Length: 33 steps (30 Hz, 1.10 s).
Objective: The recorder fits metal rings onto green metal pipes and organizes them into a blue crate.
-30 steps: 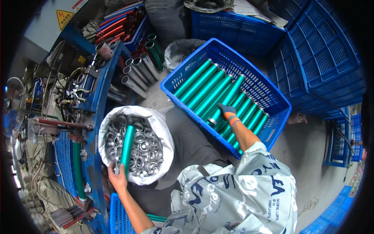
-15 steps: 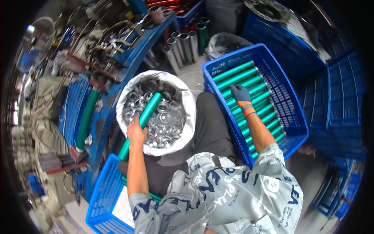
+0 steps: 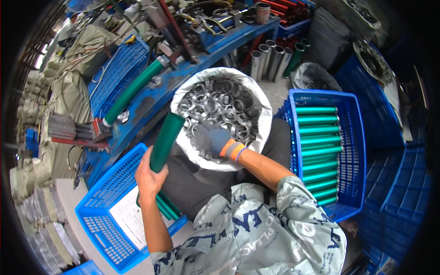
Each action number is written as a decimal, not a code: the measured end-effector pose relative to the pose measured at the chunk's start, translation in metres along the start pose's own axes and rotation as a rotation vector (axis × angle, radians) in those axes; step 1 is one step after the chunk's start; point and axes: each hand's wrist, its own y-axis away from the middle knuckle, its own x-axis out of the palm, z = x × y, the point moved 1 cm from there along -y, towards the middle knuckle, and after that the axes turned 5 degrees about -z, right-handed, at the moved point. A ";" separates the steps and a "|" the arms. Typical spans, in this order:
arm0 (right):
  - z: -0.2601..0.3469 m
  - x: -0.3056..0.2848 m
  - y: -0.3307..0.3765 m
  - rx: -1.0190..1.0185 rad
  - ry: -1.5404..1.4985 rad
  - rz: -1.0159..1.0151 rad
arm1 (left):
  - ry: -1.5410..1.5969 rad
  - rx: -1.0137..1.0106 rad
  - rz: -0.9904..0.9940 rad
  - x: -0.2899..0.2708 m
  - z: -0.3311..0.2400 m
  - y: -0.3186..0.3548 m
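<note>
The white sack (image 3: 263, 114) of metal rings (image 3: 215, 103) stands in front of the person and serves here as the landmark; the left hand (image 3: 149, 176), bare, is closed around the lower part of a green tube (image 3: 165, 140), which leans up and touches the sack's left rim; the right hand (image 3: 213, 141), in a grey glove with orange cuff, reaches into the near side of the sack, palm down over the rings, and whether its fingers have closed on a ring cannot be told; to do this well, the person should probably take one ring only and keep the tube's open end steady and close to the sack; right of the sack, a blue crate (image 3: 353, 137) holds more green tubes in a row; left of it, nearer the person, lies another blue crate (image 3: 105, 206).
</note>
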 end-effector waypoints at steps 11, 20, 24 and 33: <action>0.006 0.061 -0.057 0.001 -0.017 0.005 | 0.189 -0.177 0.013 0.009 0.044 0.069; -0.042 0.032 -0.004 0.017 -0.191 -0.204 | 0.181 -0.177 0.080 0.021 0.030 0.050; -0.023 -0.005 0.014 0.485 -0.686 0.028 | 0.110 -0.184 0.059 0.026 0.032 0.052; -0.023 -0.028 0.075 0.668 -2.080 0.036 | 0.074 -0.147 0.052 0.048 0.034 0.052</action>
